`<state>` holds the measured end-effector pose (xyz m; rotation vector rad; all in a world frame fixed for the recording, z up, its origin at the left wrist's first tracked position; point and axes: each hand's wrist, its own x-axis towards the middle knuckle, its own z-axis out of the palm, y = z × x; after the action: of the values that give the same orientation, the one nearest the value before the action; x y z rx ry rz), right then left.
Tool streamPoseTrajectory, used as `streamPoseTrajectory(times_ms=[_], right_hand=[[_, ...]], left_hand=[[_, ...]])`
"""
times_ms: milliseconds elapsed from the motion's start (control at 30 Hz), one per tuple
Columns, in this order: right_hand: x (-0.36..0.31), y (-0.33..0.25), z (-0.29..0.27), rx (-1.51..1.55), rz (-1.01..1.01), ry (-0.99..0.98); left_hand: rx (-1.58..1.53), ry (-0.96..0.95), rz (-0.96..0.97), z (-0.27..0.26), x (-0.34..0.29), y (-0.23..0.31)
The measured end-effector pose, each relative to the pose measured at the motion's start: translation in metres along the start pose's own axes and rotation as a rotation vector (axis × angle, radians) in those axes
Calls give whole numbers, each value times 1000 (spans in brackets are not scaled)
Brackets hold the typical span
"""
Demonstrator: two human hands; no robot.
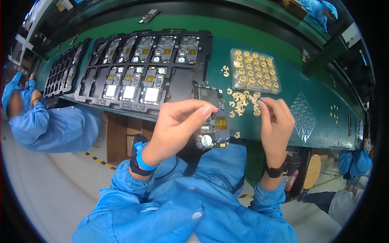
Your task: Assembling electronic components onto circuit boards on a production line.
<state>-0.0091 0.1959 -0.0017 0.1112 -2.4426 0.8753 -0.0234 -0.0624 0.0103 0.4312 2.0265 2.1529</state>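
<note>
My left hand is over the near edge of the green bench, thumb and index finger pinched together. A tiny yellow piece shows at those fingertips. Just beyond and beneath them lies a circuit board with a white round sticker and a gold patch, partly covered by the hand. My right hand is closed at the right edge of a pile of small cream, C-shaped pieces. Whatever its fingertips pinch is too hidden to make out.
A black tray of circuit boards fills the left-centre bench; another black tray stands farther left. Beyond the pile sits a clear tray of round gold parts. An empty clear blister sheet lies right. A person works at far left.
</note>
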Motion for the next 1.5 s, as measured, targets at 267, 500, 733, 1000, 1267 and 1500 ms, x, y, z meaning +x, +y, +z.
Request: streamPoseTrajectory(times_ms=[267, 500, 733, 1000, 1267, 1500], right_hand=[[-7, -59, 19, 425, -221, -161], [-13, -54, 32, 476, -229, -128], [-24, -53, 12, 852, 223, -281], [-22, -58, 16, 627, 32, -455], [-20, -61, 17, 551, 65, -414], [-22, -53, 24, 593, 84, -410]], left_hand=[[-135, 11, -54, 16, -11, -17], [-152, -64, -90, 12, -10, -8], [-133, -49, 4, -2, -14, -11], [-307, 35, 107, 10, -17, -11], [-446, -53, -58, 5, -19, -20], [-523, -62, -28, 8, -22, -28]])
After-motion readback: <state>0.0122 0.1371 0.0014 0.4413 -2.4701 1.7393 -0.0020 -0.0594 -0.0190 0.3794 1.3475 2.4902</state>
